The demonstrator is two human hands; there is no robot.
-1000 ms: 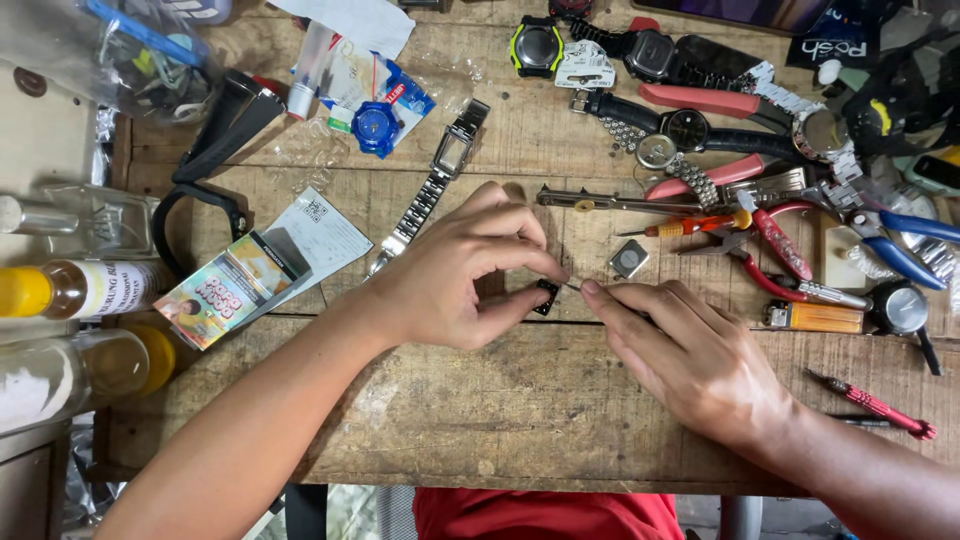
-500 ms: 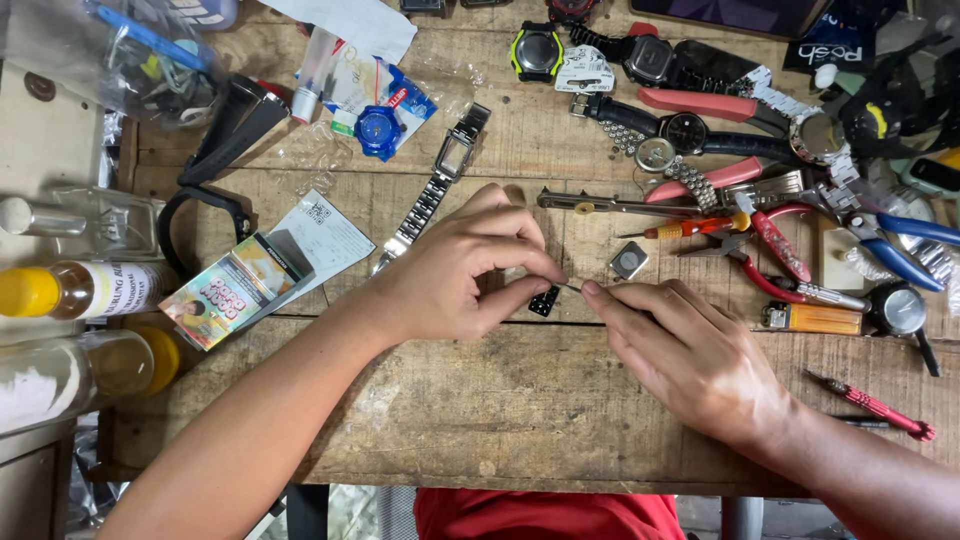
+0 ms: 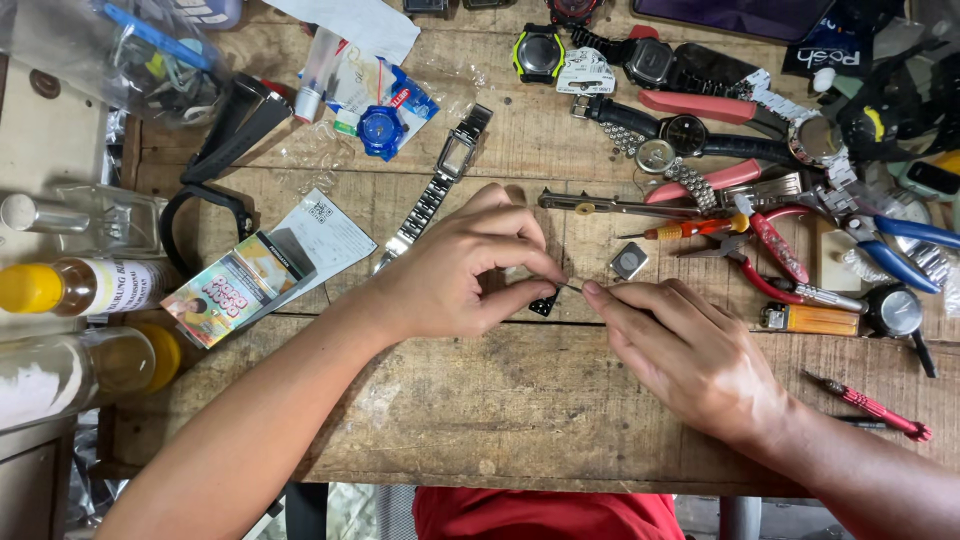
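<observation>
- Your left hand (image 3: pixel 455 270) reached in from the lower left, forearm slanting up across the worn, scratched wooden bench (image 3: pixel 500 420), wrist slightly bent and knuckles raised.
- Its thumb and forefinger were pinched shut on a small black, blocky plastic piece (image 3: pixel 541 305), held just above the bench planks at the middle; the other fingers curled over the top.
- Your right hand (image 3: pixel 690 350) came from the lower right, palm down and resting low on the wood, fingers drawn together around a thin, bare metal pin tool (image 3: pixel 572 288).
- The tool's tip met the black piece right between the two hands; how much of the tool lay inside the fist, I could not tell.
- Just beyond your left knuckles lay a rectangular steel-cased watch on a linked metal bracelet (image 3: pixel 440 185), shiny and stretched diagonally.
- Near your right fingers sat a small square grey metal case (image 3: pixel 629 260), and further right red-handled pliers (image 3: pixel 770 250) with smooth rubbery grips.
</observation>
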